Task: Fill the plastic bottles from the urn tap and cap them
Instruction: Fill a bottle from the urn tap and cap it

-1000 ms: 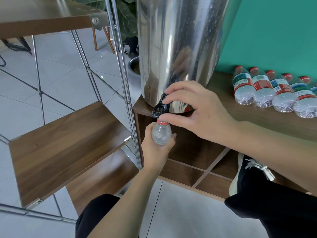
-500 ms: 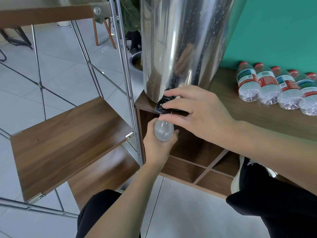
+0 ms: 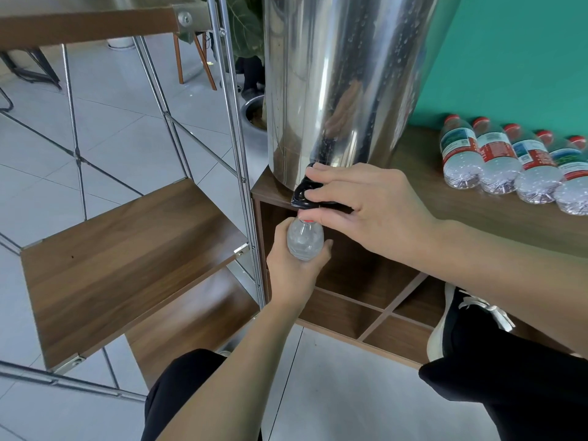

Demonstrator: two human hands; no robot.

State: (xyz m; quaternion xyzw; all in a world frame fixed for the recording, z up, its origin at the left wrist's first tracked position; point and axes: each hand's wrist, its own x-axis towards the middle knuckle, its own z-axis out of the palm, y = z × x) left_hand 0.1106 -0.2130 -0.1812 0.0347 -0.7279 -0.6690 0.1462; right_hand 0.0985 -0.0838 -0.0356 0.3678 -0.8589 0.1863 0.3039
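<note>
The left hand [image 3: 294,265] is gripping a clear bottle [image 3: 304,238] from below, fingers wrapped round its body, holding it upright just in front of the cabinet's [image 3: 471,214] left front corner, its neck directly under the black tap [image 3: 307,194]. A red ring is showing at the neck, right beneath the right thumb. The right hand [image 3: 366,206] is reaching across from the right, its fingers curling over the tap at the base of the steel urn [image 3: 337,84], grasping the lever; whether water is running cannot be told. The urn is standing at the left end of the cabinet top. Five capped bottles [image 3: 509,163] with red caps are lying side by side, touching, along the back edge of the cabinet top at the right, against the green wall [image 3: 515,52]. A wooden shelf [image 3: 127,259] on a metal frame is standing just left of the cabinet.
</note>
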